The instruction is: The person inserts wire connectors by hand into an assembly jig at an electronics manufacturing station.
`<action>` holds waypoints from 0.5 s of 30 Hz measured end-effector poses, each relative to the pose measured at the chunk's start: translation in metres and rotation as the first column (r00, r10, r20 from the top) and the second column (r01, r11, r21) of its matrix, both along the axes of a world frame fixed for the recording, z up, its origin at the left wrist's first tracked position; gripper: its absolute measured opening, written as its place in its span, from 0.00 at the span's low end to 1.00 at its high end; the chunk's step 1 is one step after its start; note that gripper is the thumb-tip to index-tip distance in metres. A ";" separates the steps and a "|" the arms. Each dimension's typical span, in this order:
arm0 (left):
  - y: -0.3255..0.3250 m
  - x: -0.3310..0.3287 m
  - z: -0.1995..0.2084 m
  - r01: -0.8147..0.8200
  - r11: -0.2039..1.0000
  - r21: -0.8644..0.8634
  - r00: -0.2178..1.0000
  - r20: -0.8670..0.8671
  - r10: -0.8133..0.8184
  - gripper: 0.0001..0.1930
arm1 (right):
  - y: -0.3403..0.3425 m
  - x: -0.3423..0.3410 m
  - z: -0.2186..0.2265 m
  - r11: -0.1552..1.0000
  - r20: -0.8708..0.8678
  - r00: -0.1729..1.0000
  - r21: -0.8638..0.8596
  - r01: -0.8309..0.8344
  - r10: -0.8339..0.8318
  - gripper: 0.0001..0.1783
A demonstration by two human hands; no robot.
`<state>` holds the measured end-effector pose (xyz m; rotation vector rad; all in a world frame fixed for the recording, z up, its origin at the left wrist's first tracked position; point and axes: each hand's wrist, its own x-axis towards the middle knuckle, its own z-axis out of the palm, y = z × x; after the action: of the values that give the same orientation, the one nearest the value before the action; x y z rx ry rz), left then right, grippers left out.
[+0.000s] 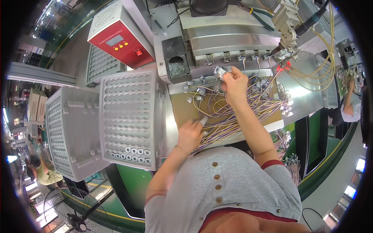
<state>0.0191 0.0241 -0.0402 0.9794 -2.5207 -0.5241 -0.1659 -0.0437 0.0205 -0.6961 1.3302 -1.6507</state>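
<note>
My right hand (pixel 236 84) is raised in front of the metal machine (pixel 233 39), thumb and fingers pinched on a small silvery cylindrical metal part (pixel 219 72). Lower and to the left, my left hand (pixel 189 134) is closed beside a bundle of purple, yellow and white wires (pixel 241 110). Something whitish shows at its fingertips, too blurred to name. The wires spread over a brown board (pixel 180 103), with silvery parts at their ends. Along the machine's front edge, several wires hang from small metal clamps (pixel 243 55).
At left stand a grey-white tray with round pockets (pixel 130 101), metal rings in its near rows, and another tray (pixel 77 132). Behind are a red and white control box (pixel 120 39) and a black block (pixel 175 48). Pliers (pixel 262 19) lie atop the machine; a wired metal mechanism (pixel 287 35) stands right.
</note>
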 end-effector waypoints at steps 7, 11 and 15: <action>-0.009 0.001 0.017 -0.107 0.978 0.177 0.933 -0.322 0.161 0.11 | -0.010 0.004 -0.004 0.994 -0.037 0.996 0.060 0.087 -0.085 0.04; -0.015 0.019 0.017 -0.081 0.986 0.146 0.981 -0.161 0.105 0.11 | -0.017 0.027 0.001 0.986 0.208 0.964 0.029 0.163 -0.165 0.05; -0.016 0.029 0.035 -0.128 0.803 0.581 0.917 -0.240 0.319 0.15 | -0.020 0.031 -0.001 0.991 0.125 0.983 0.026 0.129 -0.132 0.08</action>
<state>0.0481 0.0083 -0.0054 1.2487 -1.9393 -1.2787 -0.1348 -0.0638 0.0197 -0.4942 1.3211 -1.7548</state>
